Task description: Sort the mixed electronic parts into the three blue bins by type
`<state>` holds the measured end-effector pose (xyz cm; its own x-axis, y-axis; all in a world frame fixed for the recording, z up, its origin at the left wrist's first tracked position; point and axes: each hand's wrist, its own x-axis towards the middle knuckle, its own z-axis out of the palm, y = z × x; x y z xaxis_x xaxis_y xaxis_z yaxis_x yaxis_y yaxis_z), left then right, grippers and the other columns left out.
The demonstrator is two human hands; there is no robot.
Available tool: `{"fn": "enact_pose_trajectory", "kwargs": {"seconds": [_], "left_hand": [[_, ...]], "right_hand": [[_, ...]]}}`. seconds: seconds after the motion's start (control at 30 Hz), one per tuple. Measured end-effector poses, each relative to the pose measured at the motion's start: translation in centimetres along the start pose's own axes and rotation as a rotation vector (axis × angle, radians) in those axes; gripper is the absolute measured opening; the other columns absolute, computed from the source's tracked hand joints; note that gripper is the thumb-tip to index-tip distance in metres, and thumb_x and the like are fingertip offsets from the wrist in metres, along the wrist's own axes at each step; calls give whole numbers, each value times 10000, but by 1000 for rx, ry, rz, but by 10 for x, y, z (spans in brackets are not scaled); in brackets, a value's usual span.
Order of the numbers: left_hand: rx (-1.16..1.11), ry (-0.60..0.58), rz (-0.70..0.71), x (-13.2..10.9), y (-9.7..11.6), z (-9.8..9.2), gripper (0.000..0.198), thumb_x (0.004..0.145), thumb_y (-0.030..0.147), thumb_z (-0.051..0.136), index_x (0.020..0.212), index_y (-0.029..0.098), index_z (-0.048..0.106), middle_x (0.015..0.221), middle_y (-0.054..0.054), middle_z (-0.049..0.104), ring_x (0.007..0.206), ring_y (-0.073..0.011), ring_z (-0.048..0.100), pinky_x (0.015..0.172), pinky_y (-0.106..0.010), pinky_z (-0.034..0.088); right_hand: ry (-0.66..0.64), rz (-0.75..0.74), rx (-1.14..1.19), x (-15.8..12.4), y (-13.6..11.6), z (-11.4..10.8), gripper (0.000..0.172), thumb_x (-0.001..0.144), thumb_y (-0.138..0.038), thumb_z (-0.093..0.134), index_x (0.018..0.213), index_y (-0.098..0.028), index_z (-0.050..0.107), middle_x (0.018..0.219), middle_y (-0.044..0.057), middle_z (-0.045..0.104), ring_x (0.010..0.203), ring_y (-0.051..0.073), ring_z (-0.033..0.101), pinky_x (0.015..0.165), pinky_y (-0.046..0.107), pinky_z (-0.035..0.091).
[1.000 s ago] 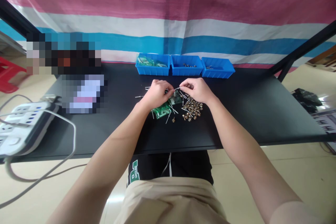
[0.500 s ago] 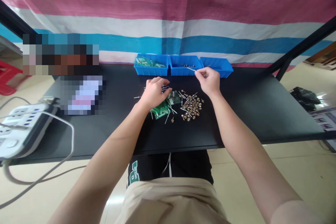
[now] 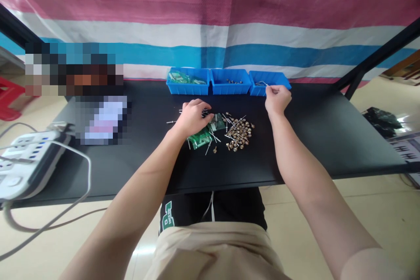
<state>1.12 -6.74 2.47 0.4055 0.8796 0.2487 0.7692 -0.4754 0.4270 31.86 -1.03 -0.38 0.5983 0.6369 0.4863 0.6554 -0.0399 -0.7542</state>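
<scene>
My right hand [image 3: 278, 98] pinches a thin silver rivet [image 3: 264, 82] at the front rim of the right blue bin [image 3: 285, 86], which has a few rivets inside. My left hand [image 3: 196, 116] rests over loose rivets, fingers curved and apart, beside green plastic packets [image 3: 200, 138]; whatever lies under its palm is hidden. Right of the packets is a pile of brass-coloured screws [image 3: 241, 134] with some rivets across it. The middle blue bin [image 3: 229, 89] has a few small screws, and the left blue bin [image 3: 188, 89] has green packets.
A white power strip [image 3: 28, 162] with cables sits at the left end of the black table [image 3: 315, 140]. Near it lies a blurred-out phone-like object [image 3: 106, 118]. A striped sheet [image 3: 164, 4] hangs behind the bins.
My right hand has moved right, from the middle bin's front corner to the right bin, with the rivet still pinched. My left hand has barely moved.
</scene>
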Motion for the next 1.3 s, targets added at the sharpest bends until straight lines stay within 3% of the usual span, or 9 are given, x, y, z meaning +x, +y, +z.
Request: {"fn": "enact_pose_trajectory", "kwargs": {"seconds": [0.47, 0.8, 0.9, 1.0, 1.1, 1.2, 1.3], "left_hand": [[1, -26, 9, 0, 0, 0, 292, 892, 351, 591, 1102, 176, 697, 1166, -134, 680, 1168, -345, 599, 1009, -538, 420], [17, -46, 14, 0, -1, 1, 330, 896, 366, 594, 1149, 182, 698, 1217, -138, 675, 1182, -344, 595, 1016, -542, 427], [18, -35, 24, 0, -2, 3, 324, 895, 378, 600, 1138, 192, 705, 1206, -133, 680, 1167, -339, 600, 1003, -531, 437], [27, -41, 16, 0, -2, 3, 327, 897, 379, 600, 1147, 196, 705, 1213, -129, 679, 1175, -340, 596, 1004, -529, 435], [46, -63, -9, -1, 2, 1, 336, 901, 375, 599, 1170, 201, 699, 1242, -126, 670, 1199, -333, 587, 1017, -521, 430], [63, -90, -21, -2, 6, -2, 350, 909, 371, 591, 1193, 193, 692, 1267, -128, 661, 1213, -329, 581, 1024, -516, 428], [75, -111, -17, -1, 7, -3, 353, 914, 366, 585, 1194, 180, 692, 1277, -128, 657, 1220, -329, 575, 1027, -520, 425]], "right_hand": [[-13, -45, 12, 0, 4, 5, 151, 848, -311, 595, 803, -172, 637, 829, 95, 720, 811, 244, 700, 851, 426, 552], [-54, -43, 34, -12, -17, 0, 122, 794, -290, 646, 754, -177, 625, 756, 70, 704, 737, 221, 672, 800, 382, 535], [-239, -147, 108, -25, -32, -4, 141, 789, -300, 650, 737, -170, 633, 696, 48, 669, 670, 190, 633, 713, 334, 506], [-588, -358, 141, -40, -47, -10, 229, 773, -388, 705, 769, -160, 681, 645, 17, 619, 618, 165, 580, 658, 310, 462], [-866, -566, 88, -54, -61, -15, 370, 776, -462, 729, 987, -159, 730, 815, 44, 661, 730, 183, 604, 700, 318, 464], [-1030, -651, 0, -66, -71, -17, 515, 802, -490, 720, 1195, -158, 696, 1068, 106, 660, 939, 241, 641, 810, 358, 496], [-1100, -679, -68, -72, -76, -17, 503, 829, -454, 704, 1236, -158, 686, 1157, 129, 630, 1039, 274, 635, 898, 395, 498]]}}
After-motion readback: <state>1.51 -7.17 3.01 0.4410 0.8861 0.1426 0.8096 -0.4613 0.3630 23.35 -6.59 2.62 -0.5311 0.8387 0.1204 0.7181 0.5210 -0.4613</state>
